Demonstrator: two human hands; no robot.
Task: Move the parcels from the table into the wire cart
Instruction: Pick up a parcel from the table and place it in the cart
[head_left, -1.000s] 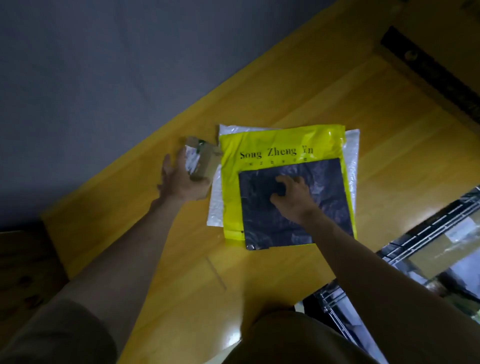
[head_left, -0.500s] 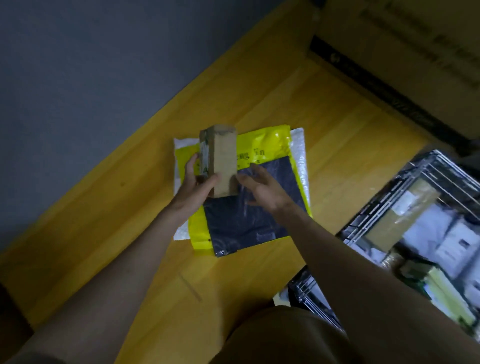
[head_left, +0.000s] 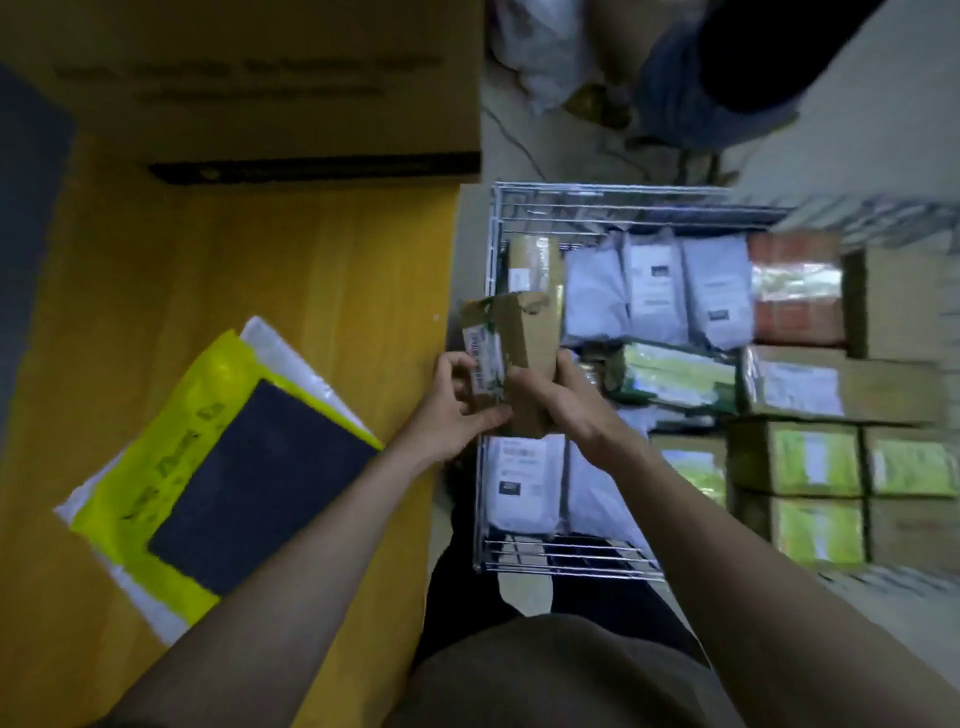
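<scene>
Here, the person holds a small brown cardboard box (head_left: 524, 364) in both hands at the gap between the wooden table (head_left: 260, 270) and the wire cart (head_left: 493, 234), over the cart's near left rim. The left hand (head_left: 454, 410) grips the box's lower left side, fingers curled round the edge that bears a white and green label, thumb along the bottom. The right hand (head_left: 558, 400) grips the lower right side, fingers wrapped over the front face. The box stands roughly upright, slightly tilted, its torn top end uppermost.

On the table, left of the hands, three flat mailers lie stacked: a dark grey mailer (head_left: 260, 488) on top, a yellow mailer (head_left: 171, 441) with printed lettering beneath it, and a white mailer (head_left: 291, 358) at the bottom, its edges showing beyond the yellow one. A large cardboard carton (head_left: 270, 88) with a dark band along its lower edge stands at the table's far end.

Inside the cart, parcels are packed close together: a row of white poly bags (head_left: 657, 291) standing on edge, a tall brown parcel (head_left: 535, 265) against the left wall, a red-orange parcel (head_left: 797, 291), green-wrapped parcels (head_left: 675, 374), and brown cartons (head_left: 810, 457) with green tape at the right. Further white bags (head_left: 519, 483) lie at the cart's near side. Motion blur softens all labels beyond reading.
</scene>
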